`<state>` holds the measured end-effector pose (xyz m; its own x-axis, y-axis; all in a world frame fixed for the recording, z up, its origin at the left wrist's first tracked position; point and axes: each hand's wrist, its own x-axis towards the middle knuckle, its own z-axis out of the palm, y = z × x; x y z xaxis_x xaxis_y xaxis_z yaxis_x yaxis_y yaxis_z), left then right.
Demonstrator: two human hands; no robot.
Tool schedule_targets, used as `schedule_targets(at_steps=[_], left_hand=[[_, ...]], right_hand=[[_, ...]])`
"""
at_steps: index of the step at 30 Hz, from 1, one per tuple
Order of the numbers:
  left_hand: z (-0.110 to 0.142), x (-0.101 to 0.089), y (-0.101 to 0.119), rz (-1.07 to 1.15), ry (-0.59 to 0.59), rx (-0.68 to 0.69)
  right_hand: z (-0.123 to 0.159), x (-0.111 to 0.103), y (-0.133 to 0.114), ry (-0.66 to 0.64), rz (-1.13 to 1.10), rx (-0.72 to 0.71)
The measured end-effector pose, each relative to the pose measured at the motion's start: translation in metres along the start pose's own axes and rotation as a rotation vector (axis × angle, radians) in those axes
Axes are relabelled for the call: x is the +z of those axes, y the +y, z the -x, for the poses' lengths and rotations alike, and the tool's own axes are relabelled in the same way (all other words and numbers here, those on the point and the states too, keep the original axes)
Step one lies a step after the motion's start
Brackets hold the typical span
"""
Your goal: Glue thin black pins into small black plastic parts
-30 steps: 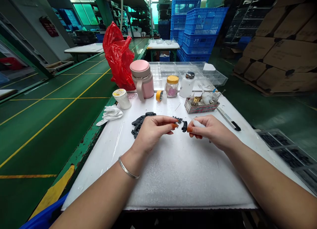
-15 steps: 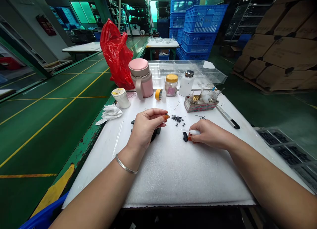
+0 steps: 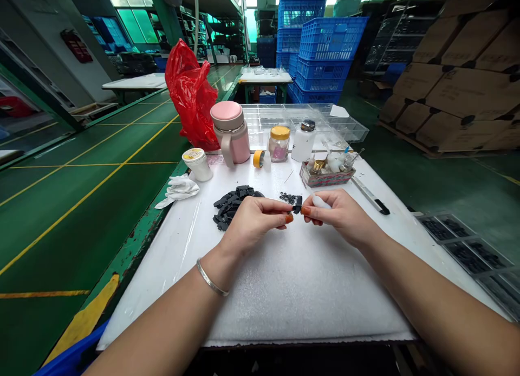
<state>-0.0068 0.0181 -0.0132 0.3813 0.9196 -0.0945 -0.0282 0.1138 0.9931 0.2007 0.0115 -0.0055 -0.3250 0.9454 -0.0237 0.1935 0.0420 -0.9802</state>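
My right hand (image 3: 341,212) is closed, with a small black plastic piece (image 3: 298,203) at its thumb and fingertips. A white needle-tipped squeeze bottle (image 3: 320,202) is tucked into the same hand. Pinched together, the fingertips of my left hand (image 3: 258,216) meet the left side of the black piece; whatever sits between them is too small to make out. Small black rings (image 3: 287,197) lie scattered just behind the fingertips. Left of them is a heap of black plastic pieces (image 3: 233,202), partly covered by my left hand.
Along the back stand a white tub (image 3: 197,164), a pink mug (image 3: 238,140), yellow tape (image 3: 258,159), a yellow-lidded jar (image 3: 279,144), a white pump bottle (image 3: 303,142) and a small box of bottles (image 3: 327,176). A utility knife (image 3: 371,194) lies right, white gloves (image 3: 179,189) left.
My left hand has moved right and slightly nearer, uncovering the heap. My right hand has lifted the black piece from the table, and both hands now meet at it.
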Motion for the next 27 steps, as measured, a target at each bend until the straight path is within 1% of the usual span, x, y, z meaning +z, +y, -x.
schedule_targets(at_steps=[5, 10, 12, 15, 17, 18, 20, 22, 23, 25, 27], left_hand=[[0.001, 0.004, -0.002, 0.019, 0.001, 0.033], [0.001, 0.005, -0.001, -0.001, 0.030, 0.063], [0.001, 0.005, 0.000, -0.047, 0.076, 0.066], [0.002, 0.002, 0.004, -0.167, 0.155, 0.103], [0.002, -0.001, 0.006, -0.253, 0.201, 0.141], [0.002, -0.002, 0.006, -0.293, 0.217, 0.160], [0.003, -0.003, 0.007, -0.367, 0.239, 0.196], [0.003, -0.004, 0.008, -0.426, 0.250, 0.222], [0.004, -0.004, 0.008, -0.446, 0.252, 0.230], [0.004, -0.005, 0.008, -0.470, 0.256, 0.241], [0.004, -0.005, 0.007, -0.480, 0.254, 0.244]], right_hand=[[0.001, 0.008, 0.003, 0.005, -0.050, -0.037], [0.001, 0.010, 0.004, 0.003, -0.036, -0.071], [0.001, 0.008, 0.002, 0.021, 0.002, -0.091], [0.003, 0.002, -0.001, 0.143, 0.093, -0.127], [0.005, -0.002, -0.003, 0.209, 0.113, -0.111], [0.007, -0.004, -0.004, 0.210, 0.109, -0.091], [0.011, -0.007, -0.006, 0.159, 0.118, -0.060], [0.014, -0.007, -0.008, 0.123, 0.212, -0.085], [0.016, -0.006, -0.009, 0.127, 0.292, -0.119], [0.018, -0.005, -0.012, 0.166, 0.469, -0.205], [0.019, -0.004, -0.014, 0.208, 0.592, -0.282]])
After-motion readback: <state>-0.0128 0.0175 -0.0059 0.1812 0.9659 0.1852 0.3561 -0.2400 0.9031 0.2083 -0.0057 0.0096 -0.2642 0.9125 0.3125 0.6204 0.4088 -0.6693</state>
